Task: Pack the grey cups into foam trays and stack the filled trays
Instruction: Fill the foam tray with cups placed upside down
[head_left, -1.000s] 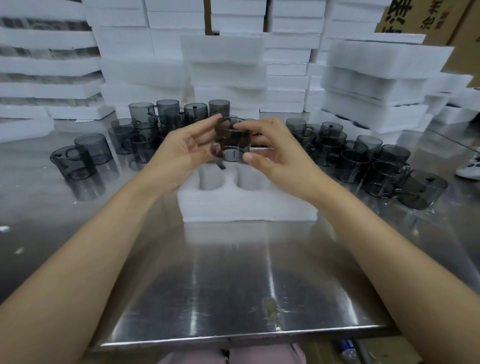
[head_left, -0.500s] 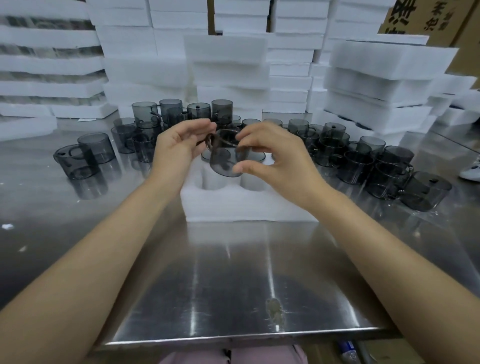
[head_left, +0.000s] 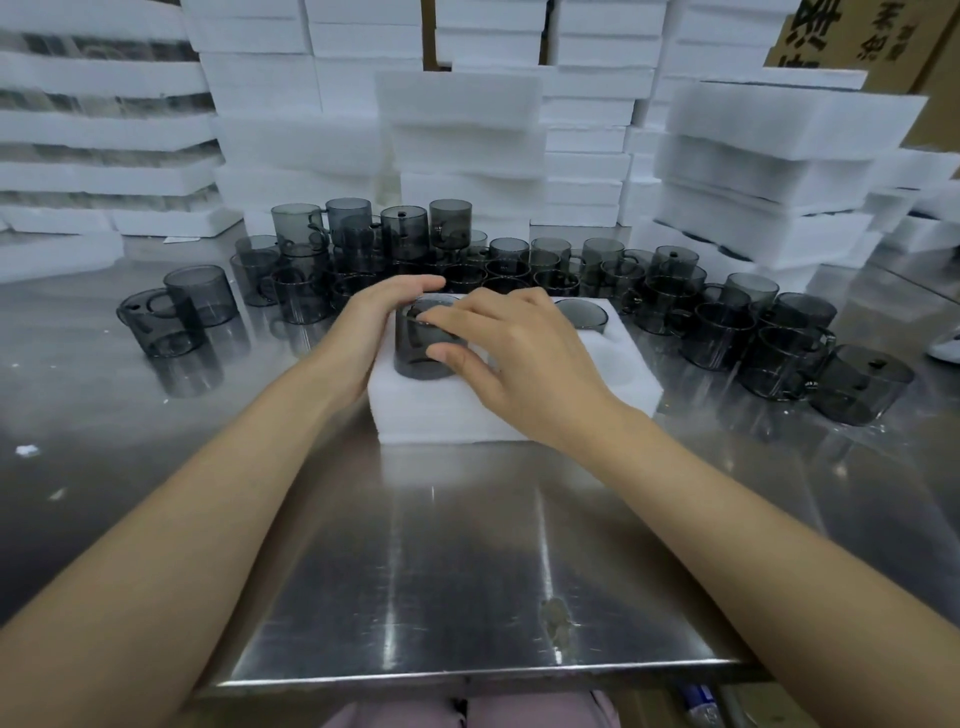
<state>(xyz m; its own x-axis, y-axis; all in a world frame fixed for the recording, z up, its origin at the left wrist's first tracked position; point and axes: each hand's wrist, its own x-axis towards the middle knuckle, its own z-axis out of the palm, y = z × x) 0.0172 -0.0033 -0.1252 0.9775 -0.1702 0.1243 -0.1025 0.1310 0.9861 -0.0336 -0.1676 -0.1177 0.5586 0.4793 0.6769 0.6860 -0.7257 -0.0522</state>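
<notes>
One smoky grey translucent plastic cup stands upright, its base in the near-left pocket of the white foam tray. The left hand wraps its left wall. The right hand pinches it, fingers over the rim, thumb on the front.

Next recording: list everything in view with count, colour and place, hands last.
foam tray: one, white, table centre.
held cup: one, grey, at the tray's left pocket.
seated cup: one, grey, tray's far-right pocket.
loose cups: too many to count, grey, on the table behind and beside the tray, some stacked.
foam stacks: many, white, along the back and right.
cardboard box: one, brown, top right.
table: one, steel, shiny.
left hand: grips the held cup's left side.
right hand: pinches the held cup's rim and side.
</notes>
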